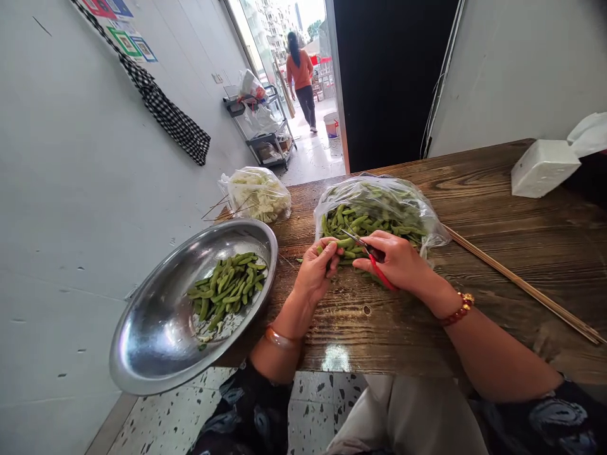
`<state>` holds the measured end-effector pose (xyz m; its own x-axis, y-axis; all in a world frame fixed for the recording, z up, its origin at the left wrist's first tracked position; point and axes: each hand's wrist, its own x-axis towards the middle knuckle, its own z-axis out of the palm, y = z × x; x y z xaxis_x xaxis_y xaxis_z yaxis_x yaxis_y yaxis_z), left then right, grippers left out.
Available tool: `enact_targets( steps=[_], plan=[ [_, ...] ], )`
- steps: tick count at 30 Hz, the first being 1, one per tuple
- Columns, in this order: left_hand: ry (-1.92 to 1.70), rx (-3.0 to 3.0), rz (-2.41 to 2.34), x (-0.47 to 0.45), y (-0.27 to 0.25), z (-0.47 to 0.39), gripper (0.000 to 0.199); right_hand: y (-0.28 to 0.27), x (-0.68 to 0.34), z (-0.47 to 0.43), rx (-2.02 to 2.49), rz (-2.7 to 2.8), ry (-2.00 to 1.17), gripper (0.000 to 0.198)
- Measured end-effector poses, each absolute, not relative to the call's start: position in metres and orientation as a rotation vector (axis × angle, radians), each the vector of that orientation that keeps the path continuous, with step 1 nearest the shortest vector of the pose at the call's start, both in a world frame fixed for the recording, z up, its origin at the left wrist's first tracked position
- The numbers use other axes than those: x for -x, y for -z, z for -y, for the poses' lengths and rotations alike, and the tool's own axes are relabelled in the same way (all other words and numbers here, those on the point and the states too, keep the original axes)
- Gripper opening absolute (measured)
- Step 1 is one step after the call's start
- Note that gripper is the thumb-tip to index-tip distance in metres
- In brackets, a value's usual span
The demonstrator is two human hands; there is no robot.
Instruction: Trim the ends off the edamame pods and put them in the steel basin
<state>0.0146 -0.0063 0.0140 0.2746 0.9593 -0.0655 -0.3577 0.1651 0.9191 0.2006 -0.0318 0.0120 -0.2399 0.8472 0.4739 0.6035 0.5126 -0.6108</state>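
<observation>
Between the thumb and fingers of my left hand (318, 268) is a green edamame pod (345, 242). My right hand (397, 260) grips red-handled scissors (382, 273), their blades pointing left, close to the pod's tip. Whether the blades touch the pod I cannot tell. Just behind both hands lies a clear plastic bag (379, 189) full of edamame pods, its mouth facing me. To the left, a large steel bowl (161, 341) holds a pile of edamame pods (227, 284) and some small trimmings.
A bag of pale cauliflower-like florets (258, 196) stands behind the bowl, with thin sticks beside it. Long wooden skewers (521, 281) lie on the wooden table (478, 215) at right. Tissues (545, 165) sit at the back right. Beyond are a cart (260, 126) and a person (300, 76) in the doorway.
</observation>
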Motion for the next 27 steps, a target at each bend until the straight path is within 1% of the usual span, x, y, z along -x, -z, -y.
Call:
enact_targets(
  steps=[6, 19, 23, 27],
  plan=[
    [-1.064, -0.951, -0.804, -0.0151, -0.0139, 0.0073, 0.033, -0.0127, -0.1992, 0.0334, 1.177, 1.923, -0.351, 0.029],
    [-1.086, -0.952, -0.818, -0.014, -0.0137, 0.0058, 0.032, -0.0163, -0.201, 0.0367, 1.281, 2.051, -0.255, 0.022],
    [-1.087, -0.96, -0.811, -0.0145, -0.0136, 0.006, 0.032, -0.0147, -0.201, 0.0359, 1.274, 2.031, -0.273, 0.025],
    [-1.074, -0.982, -0.824, -0.0166, -0.0136, 0.0081, 0.032, -0.0111, -0.2003, 0.0338, 1.275, 1.976, -0.259, 0.034]
  ],
)
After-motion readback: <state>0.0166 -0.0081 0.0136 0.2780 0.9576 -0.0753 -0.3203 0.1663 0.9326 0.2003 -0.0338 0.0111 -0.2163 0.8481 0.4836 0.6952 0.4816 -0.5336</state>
